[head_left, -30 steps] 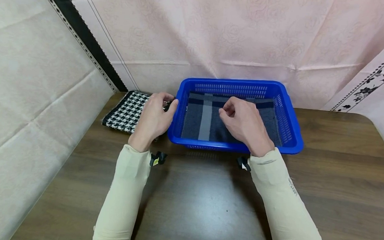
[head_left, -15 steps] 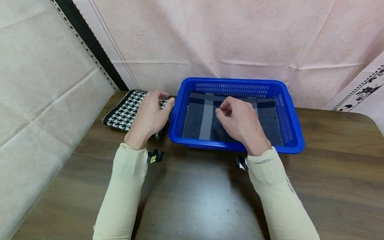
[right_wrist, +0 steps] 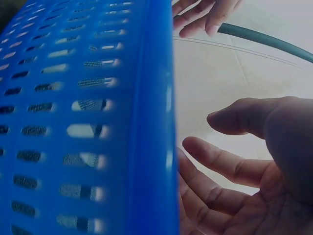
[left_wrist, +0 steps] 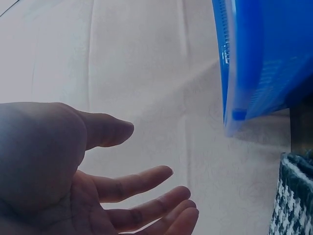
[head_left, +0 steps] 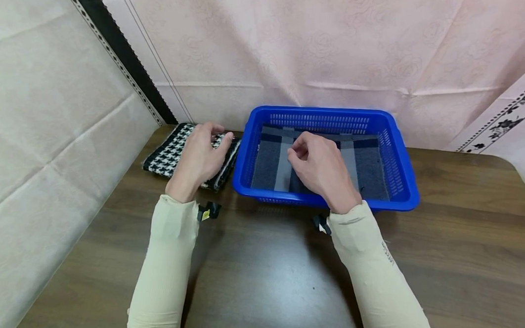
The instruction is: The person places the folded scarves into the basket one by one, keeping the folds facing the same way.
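Fingers (left_wrist: 134, 184) empty, loosely bent: left hand (head_left: 198, 156) wide above houndstooth cloth (head_left: 167, 155), right hand (head_left: 322, 166) narrower above striped cloth (head_left: 266, 161) in blue basket (head_left: 283, 196).

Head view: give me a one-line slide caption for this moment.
Left hand over a folded houndstooth cloth, right hand over the dark striped cloth inside a blue basket.

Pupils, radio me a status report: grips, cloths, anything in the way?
Left grip empty, over houndstooth cloth. Right grip empty, over blue basket. Dark striped cloth lying in basket. Possibly in the way: basket wall between cloths.
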### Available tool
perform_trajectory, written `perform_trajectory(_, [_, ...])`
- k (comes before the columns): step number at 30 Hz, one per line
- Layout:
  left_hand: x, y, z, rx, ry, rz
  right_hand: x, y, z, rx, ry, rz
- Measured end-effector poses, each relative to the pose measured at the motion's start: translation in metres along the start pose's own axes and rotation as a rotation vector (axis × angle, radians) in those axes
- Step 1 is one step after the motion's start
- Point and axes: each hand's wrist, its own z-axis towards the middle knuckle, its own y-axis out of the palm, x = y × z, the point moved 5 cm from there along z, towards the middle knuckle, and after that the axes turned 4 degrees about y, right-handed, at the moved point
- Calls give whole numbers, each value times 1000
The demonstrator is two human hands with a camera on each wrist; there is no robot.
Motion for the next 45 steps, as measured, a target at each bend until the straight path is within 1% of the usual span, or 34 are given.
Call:
perform_trajectory(7, [-3,-1,1,-14,-8,16,-5,2,0,9,-3,19])
perform_trajectory(13, [-11,-3,1,-29,-46,6,-10,9,-2,-26,1,47])
perform_trajectory(21, [-19,-11,-1,-17,-48,4,-18,16,-1,-37,14,55])
perform_trajectory(32, [-31,-18,0,-2,-69,21,-28,24,-1,-35,33,74])
perform_trajectory(45, [-43,-25,1,-3,-113,25,-40,36,1,-20,7,106])
